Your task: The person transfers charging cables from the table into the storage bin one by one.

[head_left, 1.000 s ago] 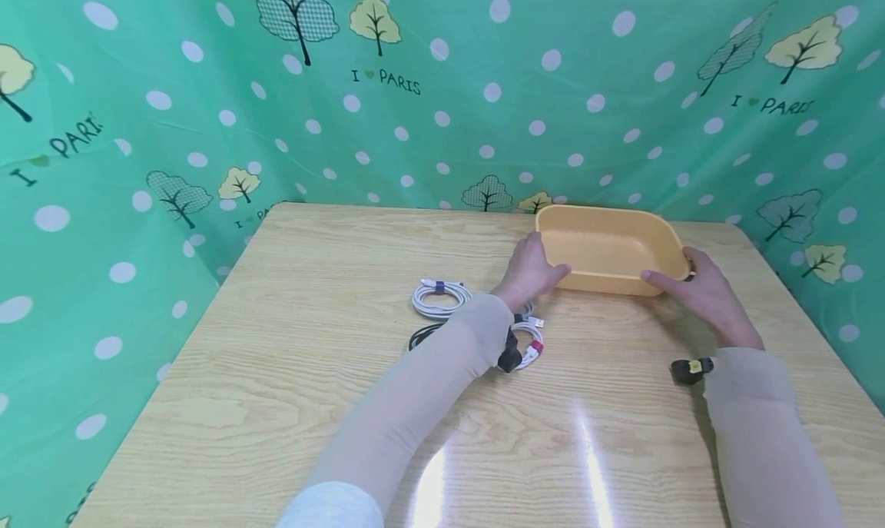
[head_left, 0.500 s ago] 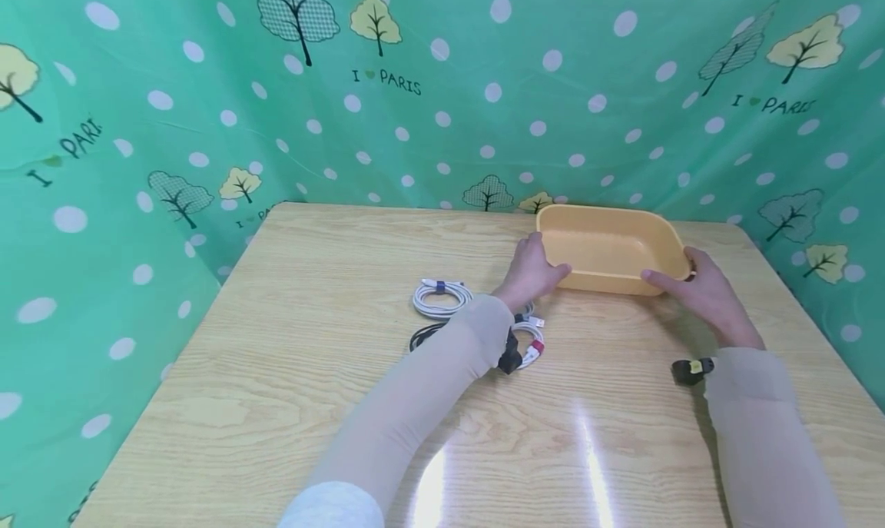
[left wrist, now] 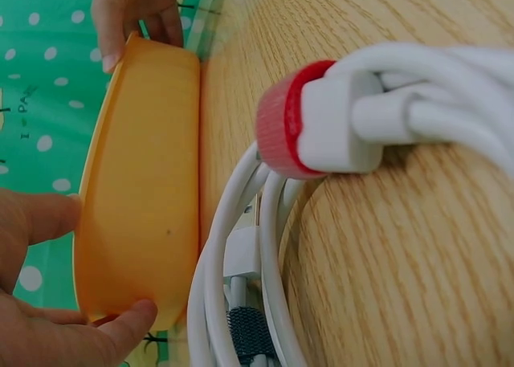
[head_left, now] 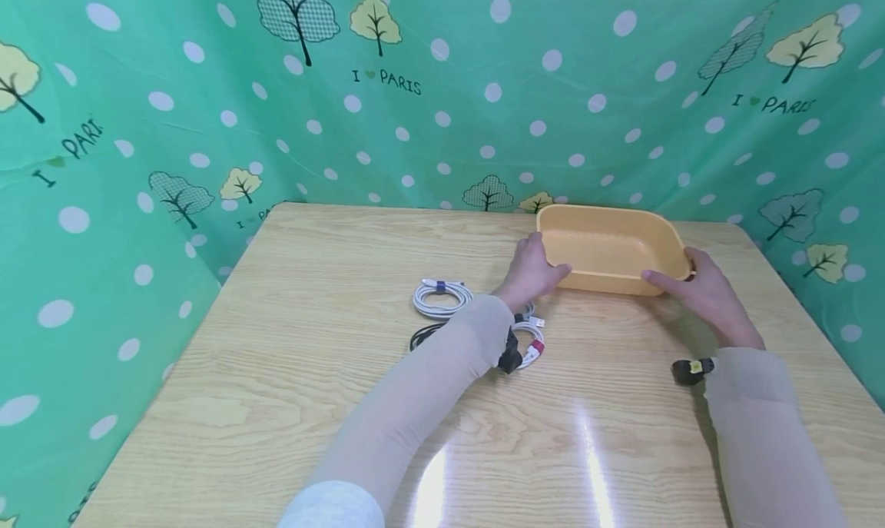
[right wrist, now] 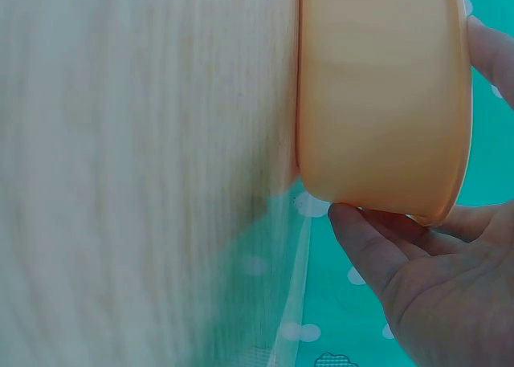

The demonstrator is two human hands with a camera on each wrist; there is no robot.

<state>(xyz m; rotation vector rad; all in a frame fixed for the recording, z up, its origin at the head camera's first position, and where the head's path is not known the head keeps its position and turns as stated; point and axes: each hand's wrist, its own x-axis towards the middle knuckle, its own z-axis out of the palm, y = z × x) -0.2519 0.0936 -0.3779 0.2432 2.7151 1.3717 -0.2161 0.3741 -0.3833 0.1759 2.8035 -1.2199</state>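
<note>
An orange-yellow plastic basin sits at the back right of the table, with nothing inside it. My left hand grips its left end, thumb at the front rim. The right end is held by my right hand, its thumb also on the front rim. In the right wrist view that hand's fingers lie against the basin's end. Near my left forearm lie coiled cables: a white one with a blue tie, a white one with a red tie and a black one, partly hidden by the sleeve.
The wooden table carries glare streaks at its front. A green curtain with trees and dots hangs right behind the table's back edge. Black wrist cameras sit at both sleeves, the right one close above the table.
Hands, basin and cables keep their places. Only the curtain at the far left has shifted slightly.
</note>
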